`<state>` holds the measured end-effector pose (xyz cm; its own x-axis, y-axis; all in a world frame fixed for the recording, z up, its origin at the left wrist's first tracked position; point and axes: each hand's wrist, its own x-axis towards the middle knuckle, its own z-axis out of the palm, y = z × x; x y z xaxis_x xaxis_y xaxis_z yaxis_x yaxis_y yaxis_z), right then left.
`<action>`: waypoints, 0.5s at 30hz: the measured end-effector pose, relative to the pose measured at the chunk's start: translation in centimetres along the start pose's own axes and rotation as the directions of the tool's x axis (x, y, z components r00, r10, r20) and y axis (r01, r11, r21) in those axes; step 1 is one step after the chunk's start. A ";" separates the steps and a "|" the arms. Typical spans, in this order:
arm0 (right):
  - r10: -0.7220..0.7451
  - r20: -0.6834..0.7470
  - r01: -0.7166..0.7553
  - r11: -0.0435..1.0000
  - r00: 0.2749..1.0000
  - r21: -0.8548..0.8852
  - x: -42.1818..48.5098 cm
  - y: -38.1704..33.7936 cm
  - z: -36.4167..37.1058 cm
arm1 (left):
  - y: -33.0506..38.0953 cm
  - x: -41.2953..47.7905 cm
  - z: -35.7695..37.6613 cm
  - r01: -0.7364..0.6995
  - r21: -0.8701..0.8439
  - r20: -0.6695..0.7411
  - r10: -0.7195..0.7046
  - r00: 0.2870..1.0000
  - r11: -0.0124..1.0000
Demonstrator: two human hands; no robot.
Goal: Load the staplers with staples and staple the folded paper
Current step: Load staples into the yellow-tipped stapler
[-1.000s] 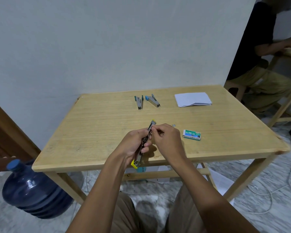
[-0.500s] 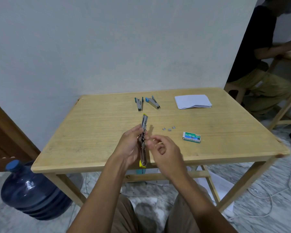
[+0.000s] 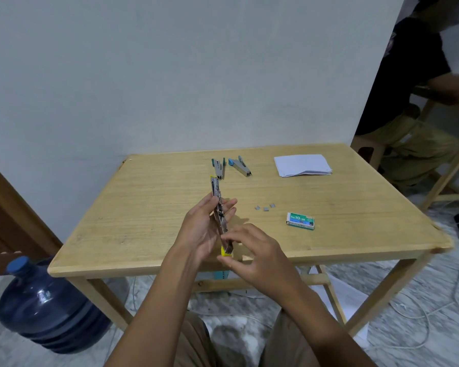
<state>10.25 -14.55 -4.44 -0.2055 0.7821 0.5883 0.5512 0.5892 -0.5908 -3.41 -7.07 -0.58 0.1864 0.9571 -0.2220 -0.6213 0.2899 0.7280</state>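
Above the near edge of the wooden table (image 3: 133, 221), my left hand (image 3: 202, 229) holds a yellow stapler (image 3: 217, 197) spread wide open, one arm pointing away from me. My right hand (image 3: 255, 250) pinches the stapler's near yellow end with thumb and fingers. Two other staplers lie at the table's back: a green one (image 3: 219, 168) and a blue one (image 3: 239, 166). A folded white paper (image 3: 302, 165) lies at the back right. Three small staple strips (image 3: 265, 207) lie loose in the middle, and a green-and-white staple box (image 3: 300, 221) sits to their right.
A large blue water bottle (image 3: 45, 305) stands on the floor at the left of the table. Another person (image 3: 408, 83) sits at a second table at the right. Cables (image 3: 435, 300) and papers lie on the floor at the right.
The stapler went from being held together near its top to spread wide open. My right hand slid from the upper end down to the near yellow end.
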 end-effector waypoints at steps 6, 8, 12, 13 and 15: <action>0.194 -0.241 -0.121 0.950 0.951 0.288 2.7 -0.4 -2.9 | 1.3 -1.8 -0.3 0.090 0.198 0.196 -0.130 0.972 0.976; 0.275 -0.227 -0.169 0.902 0.934 0.397 3.8 -0.3 -3.5 | 1.2 -2.0 -0.3 0.096 0.263 0.261 -0.167 0.951 0.960; 0.353 -0.143 -0.261 0.861 0.925 0.437 4.9 0.3 -4.1 | 1.1 -2.3 -0.5 0.109 0.286 0.310 -0.199 0.930 0.952; 0.389 -0.099 -0.310 0.841 0.916 0.443 5.1 0.5 -4.2 | 1.0 -2.3 -0.5 0.117 0.280 0.320 -0.207 0.924 0.953; 0.464 0.030 -0.413 0.757 0.885 0.507 5.4 0.5 -4.0 | 0.9 -2.3 -0.5 0.129 0.276 0.334 -0.221 0.916 0.952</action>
<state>12.68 -10.84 0.66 0.0496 0.9718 0.2304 0.0924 0.2252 -0.9699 -4.81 -9.02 0.28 0.5628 0.8133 -0.1477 -0.3576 0.4006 0.8436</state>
